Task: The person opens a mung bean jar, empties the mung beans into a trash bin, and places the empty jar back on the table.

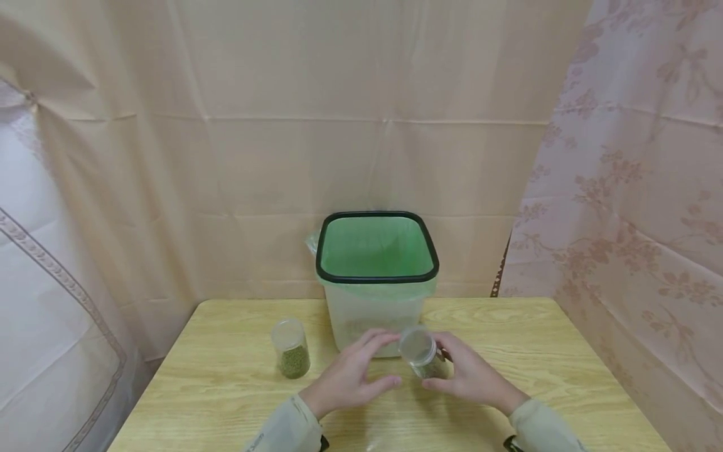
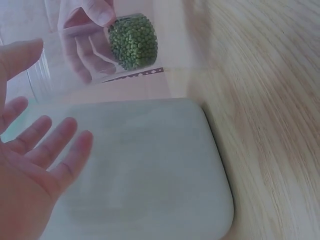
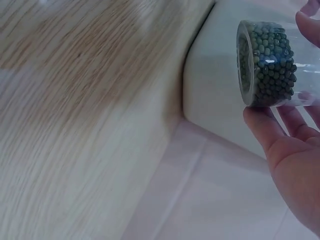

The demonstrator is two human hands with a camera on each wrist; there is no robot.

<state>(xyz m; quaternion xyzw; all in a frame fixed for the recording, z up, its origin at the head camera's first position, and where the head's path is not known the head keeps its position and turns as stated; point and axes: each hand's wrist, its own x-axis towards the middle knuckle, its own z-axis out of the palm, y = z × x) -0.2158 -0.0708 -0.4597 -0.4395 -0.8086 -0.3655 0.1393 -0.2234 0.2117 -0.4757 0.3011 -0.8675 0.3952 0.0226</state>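
My right hand (image 1: 471, 373) grips a clear plastic jar (image 1: 420, 355), tilted above the table in front of the bin. Green mung beans (image 2: 134, 42) fill the bottom part of this jar, and its round clear top leans toward my left hand (image 1: 356, 376). The left fingers are spread, with the fingertips close beside the jar's top and nothing in the palm. In the right wrist view, the thumb and fingers (image 3: 265, 127) lie around the jar's side. A second clear jar (image 1: 290, 348), also partly filled with green beans, stands upright on the table left of my left hand.
Behind my hands stands a whitish square bin (image 1: 375, 307) with a black rim and a green liner bag (image 1: 373, 248) inside. The wooden table (image 1: 226, 389) ends at a beige curtain (image 1: 254, 188); a floral curtain (image 1: 638, 220) hangs on the right.
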